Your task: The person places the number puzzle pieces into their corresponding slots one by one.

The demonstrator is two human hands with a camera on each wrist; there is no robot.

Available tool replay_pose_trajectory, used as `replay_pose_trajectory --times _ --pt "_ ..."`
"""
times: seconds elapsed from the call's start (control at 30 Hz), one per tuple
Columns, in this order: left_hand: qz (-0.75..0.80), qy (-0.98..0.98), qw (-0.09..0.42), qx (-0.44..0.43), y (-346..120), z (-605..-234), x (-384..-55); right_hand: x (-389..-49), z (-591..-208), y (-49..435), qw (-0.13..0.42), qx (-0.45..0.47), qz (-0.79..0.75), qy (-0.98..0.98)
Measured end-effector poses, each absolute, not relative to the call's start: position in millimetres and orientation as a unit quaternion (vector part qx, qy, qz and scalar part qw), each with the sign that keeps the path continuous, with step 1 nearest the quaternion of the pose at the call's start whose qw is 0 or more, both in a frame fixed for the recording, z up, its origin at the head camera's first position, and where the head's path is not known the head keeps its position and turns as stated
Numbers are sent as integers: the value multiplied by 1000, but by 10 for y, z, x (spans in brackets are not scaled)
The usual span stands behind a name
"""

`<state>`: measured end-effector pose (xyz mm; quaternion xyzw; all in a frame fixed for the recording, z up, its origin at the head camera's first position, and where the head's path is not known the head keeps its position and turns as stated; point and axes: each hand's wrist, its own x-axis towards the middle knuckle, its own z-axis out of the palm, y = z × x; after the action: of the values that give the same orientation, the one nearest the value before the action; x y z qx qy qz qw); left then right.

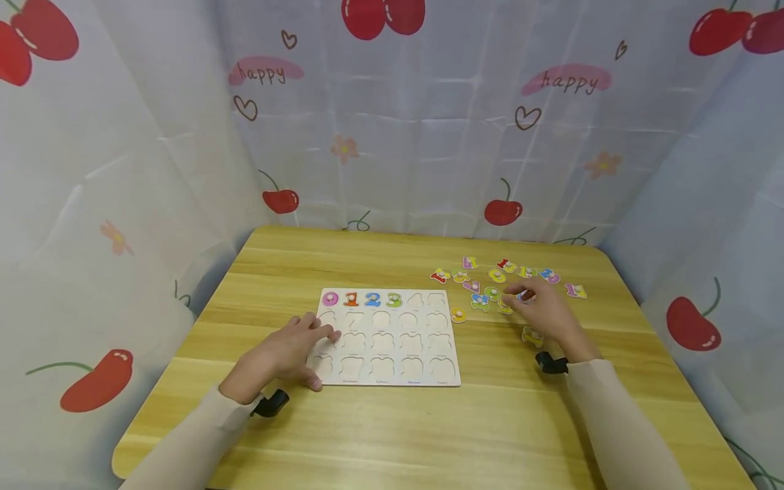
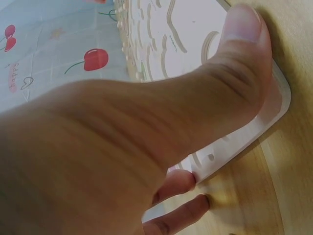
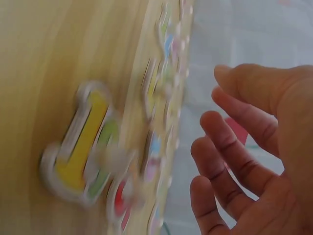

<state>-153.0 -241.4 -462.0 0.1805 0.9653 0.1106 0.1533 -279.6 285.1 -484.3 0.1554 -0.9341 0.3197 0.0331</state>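
Note:
A pale wooden number puzzle board point(image 1: 397, 349) lies on the table, its top row holding a pink 0 point(image 1: 330, 299), an orange 1 point(image 1: 351, 299), a blue 2 point(image 1: 372, 299) and a green 3 point(image 1: 394, 300). Other recesses show bare wood. My left hand point(image 1: 288, 354) rests on the board's left edge, thumb point(image 2: 244, 54) near its lower corner. Above the scattered number pieces hovers my right hand point(image 1: 542, 309), fingers loosely bent and nothing between them in the right wrist view. A yellow-and-green knobbed piece point(image 3: 85, 152) lies on the table below it.
Several colourful knobbed number pieces point(image 1: 480, 302) spread across the table's back right. A yellow piece point(image 1: 458, 314) lies close beside the board's right edge. Curtains point(image 1: 404, 136) with cherry prints surround the wooden table point(image 1: 392, 435) at the back and sides.

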Motion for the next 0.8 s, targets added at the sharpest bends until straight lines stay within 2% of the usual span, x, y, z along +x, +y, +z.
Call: replay_pose_trajectory --times 0.17,0.37,0.8 --pt "115 966 150 177 -2415 -4620 -1535 -2786 -4905 3173 52 166 303 -937" --pt "116 966 153 174 -2408 -4626 -1522 -2731 -5004 3496 47 152 276 -948" --pt "114 967 154 170 -2416 -4636 -1528 -2546 -5025 3856 34 149 269 -951"
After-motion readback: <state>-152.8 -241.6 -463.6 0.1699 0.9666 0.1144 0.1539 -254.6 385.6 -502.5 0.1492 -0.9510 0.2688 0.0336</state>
